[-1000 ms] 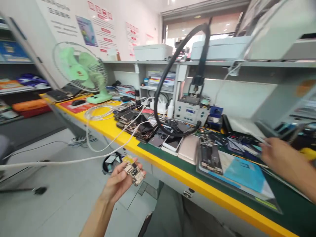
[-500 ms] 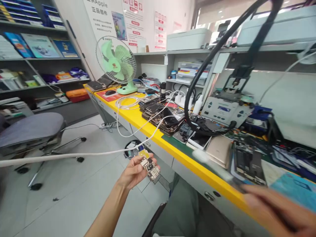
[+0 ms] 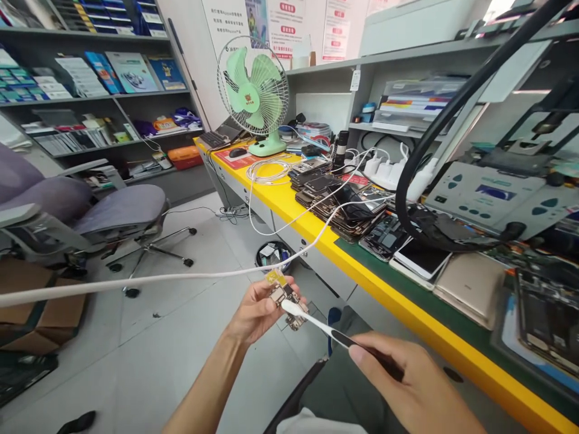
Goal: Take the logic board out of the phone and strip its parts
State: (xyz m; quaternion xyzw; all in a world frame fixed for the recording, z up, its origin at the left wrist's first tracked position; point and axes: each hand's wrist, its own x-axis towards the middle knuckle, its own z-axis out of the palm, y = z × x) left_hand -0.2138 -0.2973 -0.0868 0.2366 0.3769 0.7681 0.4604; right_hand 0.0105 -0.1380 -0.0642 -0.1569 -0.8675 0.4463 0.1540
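Left hand [image 3: 256,313] pinches a small phone circuit board [image 3: 284,299] between thumb and fingertips, holding it up in the air over the floor, off the near edge of the table [image 3: 407,325]. Right hand [image 3: 407,386] is closed around the dark handle of a toothbrush [image 3: 316,324], coming in from 4 o'clock of the board, and the white brush head rests on the board's face. So the board is picked up and the brush has reached it; judging by that contact, brushing looks only just under way, and nothing shows whether the board is clean.

At 1 o'clock from the board a white cable [image 3: 181,278] crosses the view. Beyond it, at 2 o'clock, a stack of phones [image 3: 344,205] lies on the table, with a green fan [image 3: 256,90] farther off at 12 o'clock. An office chair [image 3: 113,211] stands at 10 o'clock.
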